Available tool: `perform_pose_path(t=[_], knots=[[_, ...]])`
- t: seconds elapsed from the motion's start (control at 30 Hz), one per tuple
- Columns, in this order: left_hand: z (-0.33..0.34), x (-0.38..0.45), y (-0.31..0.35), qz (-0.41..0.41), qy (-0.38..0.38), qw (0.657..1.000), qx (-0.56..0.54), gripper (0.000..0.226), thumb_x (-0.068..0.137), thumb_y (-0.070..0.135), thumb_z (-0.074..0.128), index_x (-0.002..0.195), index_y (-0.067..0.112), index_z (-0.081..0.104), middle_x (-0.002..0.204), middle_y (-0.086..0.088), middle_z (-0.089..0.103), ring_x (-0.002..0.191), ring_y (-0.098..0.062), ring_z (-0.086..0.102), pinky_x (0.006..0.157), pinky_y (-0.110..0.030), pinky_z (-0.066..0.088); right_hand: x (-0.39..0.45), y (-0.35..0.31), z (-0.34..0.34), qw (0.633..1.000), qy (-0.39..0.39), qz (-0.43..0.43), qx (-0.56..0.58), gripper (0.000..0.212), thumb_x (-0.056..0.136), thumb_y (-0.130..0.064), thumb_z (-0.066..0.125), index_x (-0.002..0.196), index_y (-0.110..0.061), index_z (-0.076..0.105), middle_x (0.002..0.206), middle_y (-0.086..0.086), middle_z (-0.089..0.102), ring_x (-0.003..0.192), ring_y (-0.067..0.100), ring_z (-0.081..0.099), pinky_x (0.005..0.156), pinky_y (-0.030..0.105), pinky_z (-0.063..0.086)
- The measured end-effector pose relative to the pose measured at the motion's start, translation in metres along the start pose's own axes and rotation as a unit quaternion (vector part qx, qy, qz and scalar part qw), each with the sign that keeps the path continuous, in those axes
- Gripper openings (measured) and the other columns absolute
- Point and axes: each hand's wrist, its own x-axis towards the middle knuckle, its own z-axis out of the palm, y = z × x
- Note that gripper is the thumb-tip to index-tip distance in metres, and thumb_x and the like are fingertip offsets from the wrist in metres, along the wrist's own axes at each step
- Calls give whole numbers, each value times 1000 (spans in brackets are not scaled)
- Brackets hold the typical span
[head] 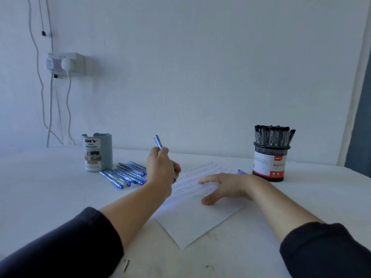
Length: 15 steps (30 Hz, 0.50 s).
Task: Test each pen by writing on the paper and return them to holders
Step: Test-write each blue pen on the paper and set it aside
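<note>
The left hand [160,169] grips a blue pen [158,141], tip down at the paper's [200,221] left edge. The right hand [222,187] lies flat, fingers spread, pinning the paper. Risk: if that hand lifts, the sheet may skid under the stroke. The paper carries rows of small marks. Loose blue pens [126,174] lie beside the grey holder [97,152]; the mesh holder [271,163] is full.

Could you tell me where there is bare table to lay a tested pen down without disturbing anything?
Bare table lies left of the teal organizer, and more right of the mesh pen holder. It is crowded between the organizer and the paper, where the loose blue pens lie, the left hand grips a pen, and the right hand presses the sheet.
</note>
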Motion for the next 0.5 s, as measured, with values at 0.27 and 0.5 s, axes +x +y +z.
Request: perform_pose_path(t=[0.27, 0.5], knots=[[-3, 3, -1, 23, 11, 1000, 8, 21, 97, 12, 35, 97, 9, 55, 58, -5, 41, 47, -14, 31, 45, -25, 25, 0, -6, 1, 1000, 30, -9, 3, 63, 79, -46, 71, 136, -37, 46, 150, -9, 32, 139, 12, 29, 112, 31, 24], [-3, 9, 0, 9, -26, 998, 49, 12, 95, 15, 55, 86, 7, 59, 72, -7, 50, 61, -14, 38, 61, -27, 34, 3, -32, 3, 976, 169, -94, 101, 20, 90, -34, 60, 103, -19, 63, 102, 1, 63, 87, 14, 58, 75, 27, 46]])
